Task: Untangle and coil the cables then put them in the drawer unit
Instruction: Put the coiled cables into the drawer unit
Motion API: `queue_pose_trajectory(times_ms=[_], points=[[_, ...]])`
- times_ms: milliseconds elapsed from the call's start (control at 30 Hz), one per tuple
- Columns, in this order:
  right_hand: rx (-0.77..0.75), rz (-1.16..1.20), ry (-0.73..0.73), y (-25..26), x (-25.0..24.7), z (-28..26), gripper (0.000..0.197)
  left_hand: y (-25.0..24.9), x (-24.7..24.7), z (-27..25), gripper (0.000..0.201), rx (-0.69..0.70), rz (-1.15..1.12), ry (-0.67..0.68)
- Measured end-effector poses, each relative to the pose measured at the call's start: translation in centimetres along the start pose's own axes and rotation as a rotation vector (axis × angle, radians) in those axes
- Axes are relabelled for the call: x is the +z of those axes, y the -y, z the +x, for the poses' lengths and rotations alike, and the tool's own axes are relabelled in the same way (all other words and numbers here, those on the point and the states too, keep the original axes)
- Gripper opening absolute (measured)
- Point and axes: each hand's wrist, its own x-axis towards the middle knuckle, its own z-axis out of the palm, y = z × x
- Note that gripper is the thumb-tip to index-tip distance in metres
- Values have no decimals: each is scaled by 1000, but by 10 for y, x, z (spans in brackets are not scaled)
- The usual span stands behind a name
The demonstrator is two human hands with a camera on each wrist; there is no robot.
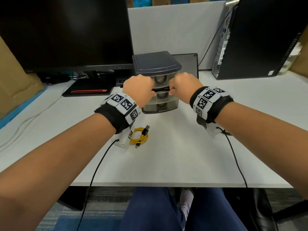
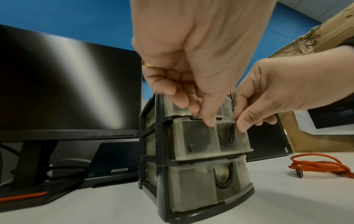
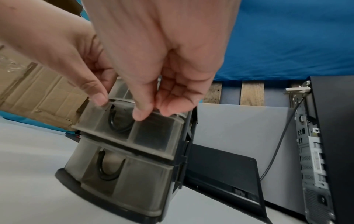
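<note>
A small drawer unit (image 1: 156, 64) with a dark top and three cloudy plastic drawers stands mid-desk. Its middle drawer (image 1: 162, 97) (image 2: 201, 139) (image 3: 153, 133) sticks out a little from the frame. My left hand (image 1: 154, 93) (image 2: 199, 113) pinches the left part of that drawer's top front rim, thumb on the front face. My right hand (image 1: 171, 92) (image 3: 153, 112) pinches the same rim further right. A coiled yellow-orange USB cable (image 1: 139, 136) (image 2: 321, 165) lies on the desk near my left wrist. What is inside the drawer is hidden.
A black monitor (image 1: 66, 30) on its stand (image 1: 90, 89) fills the back left, with cardboard (image 1: 13, 77) beside it. A black PC tower (image 1: 260, 39) stands at the back right. A dark flat panel (image 1: 188, 62) leans behind the drawer unit. A thin white cable (image 1: 25, 120) runs along the desk's left.
</note>
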Motion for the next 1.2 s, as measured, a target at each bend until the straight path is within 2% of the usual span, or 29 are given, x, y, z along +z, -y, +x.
queue_pose_trajectory(times_ms=[100,167,267,333,500,567,667,800,933,1000,1067,1133,1200], points=[[11,3,-3,5,3,3,25,7,3,-1,25,-56,-44,-23],[2,-11,-46,6,8,2,25,9,5,-3,27,-58,-60,-95],[-21,21,-149,2,20,2,20,15,9,-5,48,-3,2,-313],[-39,22,-165,-1,24,1,19,21,10,-4,62,1,50,-390],[-91,-51,-166,-4,21,1,22,27,12,6,50,2,-161,-234],[-101,-103,-174,-3,20,2,17,27,10,8,48,0,-229,-220],[-108,-147,-193,1,18,4,16,26,5,10,45,-3,-200,-210],[-80,-91,-162,5,11,3,15,24,0,12,43,-19,-176,-203],[-47,-44,-123,8,7,-6,2,22,-2,14,40,-25,-184,-200],[-41,0,-148,7,11,-11,5,22,-4,14,39,-27,-205,-203],[-69,2,-190,5,20,-12,18,22,-6,15,38,-27,-221,-200],[-111,-46,-165,5,26,-10,25,22,-8,14,37,-27,-218,-192],[-126,-114,-120,7,27,-8,23,22,-9,14,37,-28,-209,-188]])
